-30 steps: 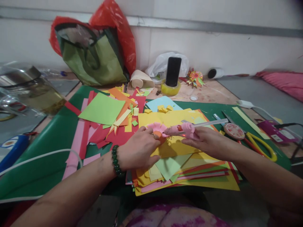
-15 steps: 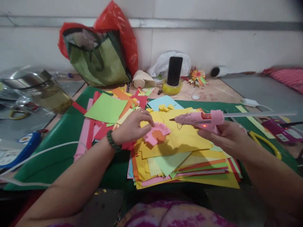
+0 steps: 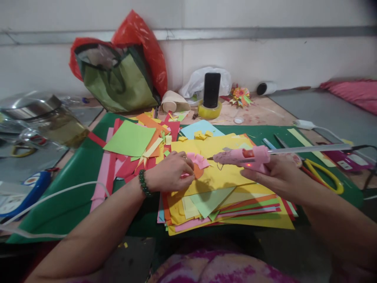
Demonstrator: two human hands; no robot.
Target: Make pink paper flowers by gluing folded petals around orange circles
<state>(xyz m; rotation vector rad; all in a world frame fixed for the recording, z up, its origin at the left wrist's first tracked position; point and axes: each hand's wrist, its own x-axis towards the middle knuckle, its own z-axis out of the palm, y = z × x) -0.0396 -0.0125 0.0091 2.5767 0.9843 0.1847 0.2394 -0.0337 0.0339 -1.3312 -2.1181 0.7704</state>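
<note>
A paper flower with pink petals around an orange paper disc point(image 3: 198, 170) lies on a stack of coloured paper, yellow sheets point(image 3: 229, 175) on top. My left hand point(image 3: 172, 173), wearing a green bead bracelet, covers the flower's left side. Its fingers are curled together at the petals and hide what is between them. My right hand point(image 3: 279, 173) grips a pink hot glue gun point(image 3: 250, 157) with its orange light lit. The gun's nozzle points left, just right of the petals, and a clear glue stick point(image 3: 309, 149) sticks out from its back.
Scissors point(image 3: 326, 177) with yellow handles lie by my right wrist. Paper scraps and a green square point(image 3: 131, 137) lie left. Behind stand a phone point(image 3: 212, 89) on a tape roll point(image 3: 209, 111), a bag point(image 3: 118, 82) and a finished paper flower point(image 3: 240, 96). A lidded glass jar point(image 3: 67, 125) is far left.
My left hand has come down and right over the flower, now covering its left petals. The glue gun has stayed in my right hand, its tip closer to the petals. The view has shifted slightly.
</note>
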